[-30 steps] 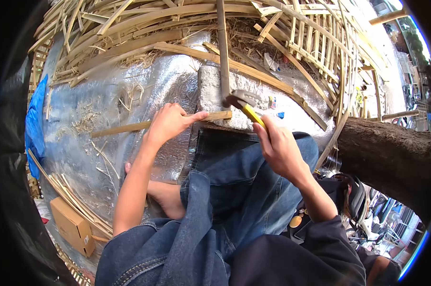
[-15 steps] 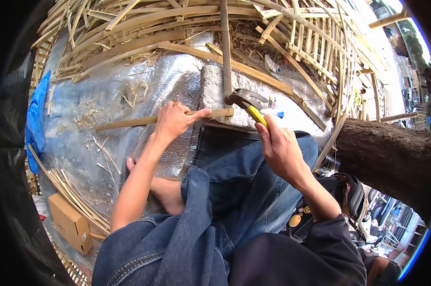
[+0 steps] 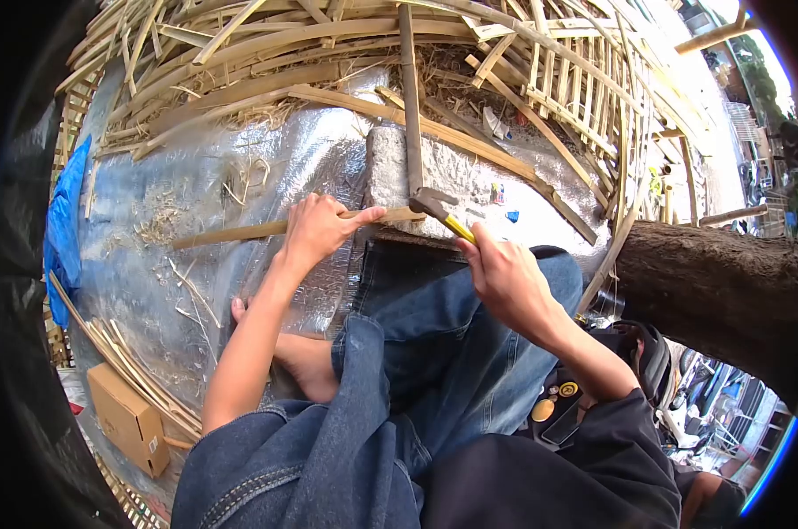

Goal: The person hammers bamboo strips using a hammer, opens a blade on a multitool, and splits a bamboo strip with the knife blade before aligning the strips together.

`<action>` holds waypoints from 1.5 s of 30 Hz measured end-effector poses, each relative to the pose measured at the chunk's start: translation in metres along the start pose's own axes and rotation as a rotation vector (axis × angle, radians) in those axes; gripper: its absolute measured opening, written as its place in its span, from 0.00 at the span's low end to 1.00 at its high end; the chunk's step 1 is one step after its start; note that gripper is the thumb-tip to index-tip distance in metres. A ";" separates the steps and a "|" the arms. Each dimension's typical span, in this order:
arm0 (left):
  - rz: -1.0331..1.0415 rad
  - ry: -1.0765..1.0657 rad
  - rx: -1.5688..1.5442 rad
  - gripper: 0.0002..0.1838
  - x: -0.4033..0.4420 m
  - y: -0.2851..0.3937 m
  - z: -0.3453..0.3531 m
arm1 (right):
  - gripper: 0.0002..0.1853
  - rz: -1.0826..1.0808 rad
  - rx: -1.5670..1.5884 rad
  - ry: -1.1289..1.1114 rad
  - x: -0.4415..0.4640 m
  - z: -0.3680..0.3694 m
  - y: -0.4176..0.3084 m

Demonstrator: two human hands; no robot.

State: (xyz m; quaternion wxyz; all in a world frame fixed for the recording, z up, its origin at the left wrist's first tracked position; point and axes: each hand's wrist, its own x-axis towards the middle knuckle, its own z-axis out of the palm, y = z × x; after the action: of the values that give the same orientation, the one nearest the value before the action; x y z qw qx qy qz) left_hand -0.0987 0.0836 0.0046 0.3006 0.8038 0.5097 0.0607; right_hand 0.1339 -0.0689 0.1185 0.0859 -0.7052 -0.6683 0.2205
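Note:
My right hand point(image 3: 507, 280) grips a claw hammer point(image 3: 456, 227) by its yellow handle. The hammer's head is down by the joint where a bamboo strip point(image 3: 240, 234) meets an upright bamboo strip point(image 3: 410, 106). My left hand point(image 3: 315, 231) is wrapped around the crosswise strip, its thumb lying along the top toward the joint. Under that end sits a rough concrete block point(image 3: 388, 163). Whether a nail is under the hammer head cannot be made out.
Silver foil sheeting point(image 3: 196, 176) covers the ground. Piled bamboo strips point(image 3: 267, 53) lie at the back, with a slatted bamboo piece point(image 3: 575, 88) on the right. A tree trunk point(image 3: 708, 273) stands to my right. A cardboard box point(image 3: 127, 410) and blue plastic point(image 3: 67, 220) are on the left.
The hammer has swung down and left, its head now at the joint of the two strips. My left hand keeps its hold on the crosswise strip. The view has shifted slightly.

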 end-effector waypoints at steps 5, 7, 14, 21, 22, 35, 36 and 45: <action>0.019 0.045 -0.007 0.48 -0.001 -0.002 0.003 | 0.14 -0.146 0.274 0.210 -0.005 -0.020 -0.016; 0.006 0.018 0.009 0.48 -0.001 0.000 0.002 | 0.14 -0.058 0.191 0.101 0.001 -0.001 0.001; -0.010 -0.013 0.011 0.49 -0.001 0.002 -0.001 | 0.12 -0.007 0.257 0.155 -0.001 -0.013 -0.008; 0.003 0.014 0.055 0.48 0.000 -0.003 0.005 | 0.12 0.011 0.138 0.101 -0.001 -0.004 -0.001; 0.008 0.037 0.033 0.48 -0.001 -0.003 0.006 | 0.12 0.014 0.142 0.090 -0.004 -0.008 -0.004; 0.001 0.082 0.015 0.48 -0.003 0.002 0.003 | 0.13 -0.017 0.189 0.087 0.000 0.007 0.006; 0.006 0.083 0.015 0.48 -0.004 0.002 0.004 | 0.13 -0.004 0.158 0.051 0.002 0.014 0.011; 0.017 0.060 0.000 0.48 -0.003 0.003 0.002 | 0.13 0.040 0.152 0.095 -0.003 0.008 0.000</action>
State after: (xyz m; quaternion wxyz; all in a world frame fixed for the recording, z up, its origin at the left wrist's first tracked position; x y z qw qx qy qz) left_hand -0.0970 0.0788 0.0053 0.2848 0.8060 0.5114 0.0873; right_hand 0.1305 -0.0733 0.1119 0.1665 -0.7196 -0.6305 0.2386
